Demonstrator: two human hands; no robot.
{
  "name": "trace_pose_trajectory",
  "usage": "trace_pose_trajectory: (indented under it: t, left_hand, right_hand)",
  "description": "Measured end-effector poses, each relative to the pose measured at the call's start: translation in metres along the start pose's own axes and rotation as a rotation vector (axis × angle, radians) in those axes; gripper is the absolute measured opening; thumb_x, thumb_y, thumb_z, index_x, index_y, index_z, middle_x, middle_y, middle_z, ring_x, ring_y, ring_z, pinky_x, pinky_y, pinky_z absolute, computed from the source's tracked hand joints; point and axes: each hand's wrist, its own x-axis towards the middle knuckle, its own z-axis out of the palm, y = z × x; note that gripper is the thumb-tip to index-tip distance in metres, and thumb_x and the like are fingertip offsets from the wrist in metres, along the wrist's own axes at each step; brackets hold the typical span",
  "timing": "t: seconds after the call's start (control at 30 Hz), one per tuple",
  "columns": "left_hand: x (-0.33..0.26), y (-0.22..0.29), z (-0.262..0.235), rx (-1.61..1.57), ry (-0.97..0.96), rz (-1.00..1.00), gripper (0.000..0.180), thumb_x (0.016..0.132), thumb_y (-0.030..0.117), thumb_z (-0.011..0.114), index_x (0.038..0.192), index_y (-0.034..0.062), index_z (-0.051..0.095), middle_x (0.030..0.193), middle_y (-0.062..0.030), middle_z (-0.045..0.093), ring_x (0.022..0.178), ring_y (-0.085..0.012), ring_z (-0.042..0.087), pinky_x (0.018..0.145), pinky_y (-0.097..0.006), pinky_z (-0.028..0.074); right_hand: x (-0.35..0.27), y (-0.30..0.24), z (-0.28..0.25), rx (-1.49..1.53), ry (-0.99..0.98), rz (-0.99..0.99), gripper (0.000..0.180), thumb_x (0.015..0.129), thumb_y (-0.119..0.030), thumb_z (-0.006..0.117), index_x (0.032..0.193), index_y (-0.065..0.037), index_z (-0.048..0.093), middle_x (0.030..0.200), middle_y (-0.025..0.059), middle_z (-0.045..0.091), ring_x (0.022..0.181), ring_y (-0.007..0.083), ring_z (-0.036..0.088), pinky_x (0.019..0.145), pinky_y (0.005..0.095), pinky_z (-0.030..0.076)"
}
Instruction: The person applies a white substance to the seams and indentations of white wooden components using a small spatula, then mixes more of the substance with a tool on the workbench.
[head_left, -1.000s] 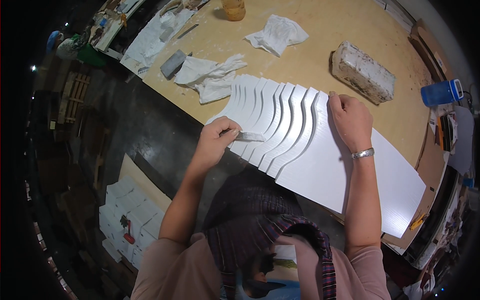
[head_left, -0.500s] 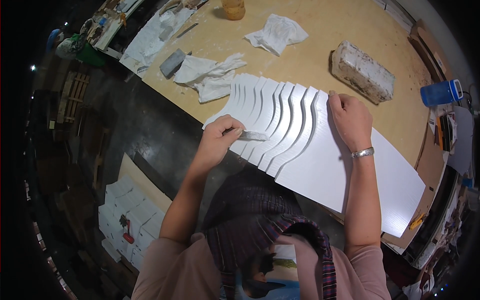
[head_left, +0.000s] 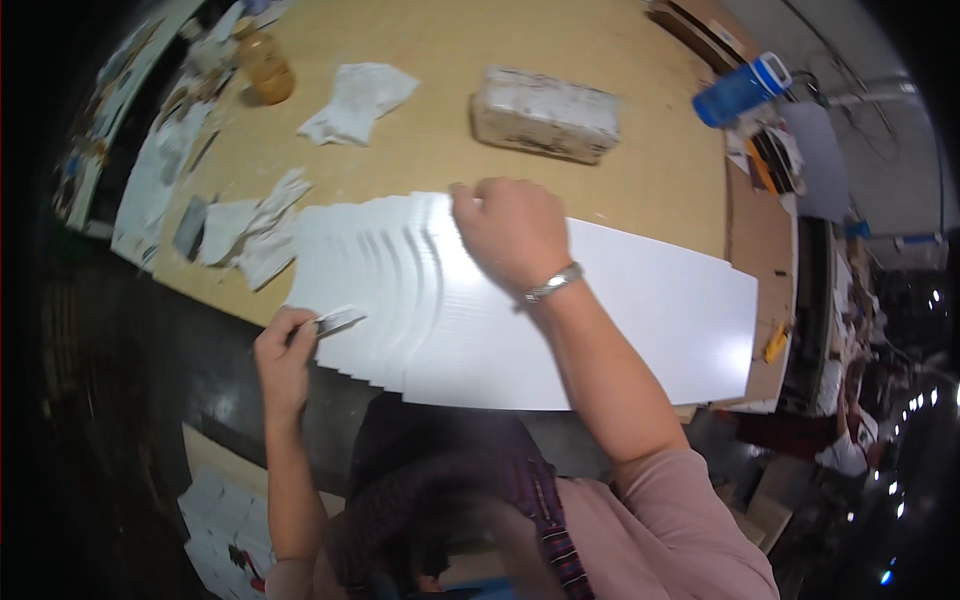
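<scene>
White boards (head_left: pixel 480 350) fanned out on the table (head_left: pixel 430 135)

The boards overlap in steps toward the left. There, the left hand (head_left: pixel 282 352) pinches a scraper (head_left: pixel 341 321) above them. The right hand's (head_left: pixel 518 230) fingers curl at the far edge; with the blur, I cannot tell whether they grip. The boards look light, stiff and probably slippery, best taken by their edges.

The tan table (head_left: pixel 440 40) bears overlapping white panels (head_left: pixel 660 310), two white cloths (head_left: pixel 360 100), a stained block (head_left: pixel 550 112) and an amber jar (head_left: pixel 266 70)
</scene>
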Motion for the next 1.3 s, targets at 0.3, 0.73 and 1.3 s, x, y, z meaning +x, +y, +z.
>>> trace_pose_trajectory:
  t: [0.3, 0.73, 1.3]
  left_hand:
    - [0.003, -0.019, -0.008, -0.145, 0.033, -0.042, 0.006, 0.088, 0.003, 0.054, 0.088, -0.0011, 0.058, 0.081, 0.0029, 0.051, 0.075, -0.0049, 0.043, 0.069, -0.019, 0.034]
    - [-0.022, -0.018, -0.022, -0.134, 0.039, -0.111, 0.006, 0.083, 0.000, 0.058, 0.087, -0.0019, 0.062, 0.077, 0.0032, 0.054, 0.072, -0.0053, 0.046, 0.066, -0.019, 0.037]
    - [-0.014, -0.016, -0.028, 0.009, -0.003, -0.038, 0.007, 0.083, 0.001, 0.058, 0.085, -0.0044, 0.061, 0.076, -0.0031, 0.057, 0.073, -0.0096, 0.050, 0.069, -0.024, 0.040]
  right_hand:
    - [0.002, 0.009, -0.004, 0.079, 0.071, -0.047, 0.043, 0.085, -0.035, 0.051, 0.062, 0.000, 0.063, 0.059, 0.0200, 0.059, 0.059, 0.0358, 0.059, 0.063, 0.0456, 0.047]
    - [-0.002, -0.001, -0.011, 0.010, -0.017, 0.052, 0.045, 0.087, -0.036, 0.046, 0.068, 0.001, 0.063, 0.067, 0.0211, 0.061, 0.067, 0.0385, 0.059, 0.069, 0.0469, 0.046]
    - [0.005, -0.006, 0.000, -0.027, -0.003, 0.032, 0.049, 0.087, -0.040, 0.044, 0.065, 0.001, 0.062, 0.060, 0.0189, 0.057, 0.060, 0.0368, 0.055, 0.058, 0.0438, 0.042]
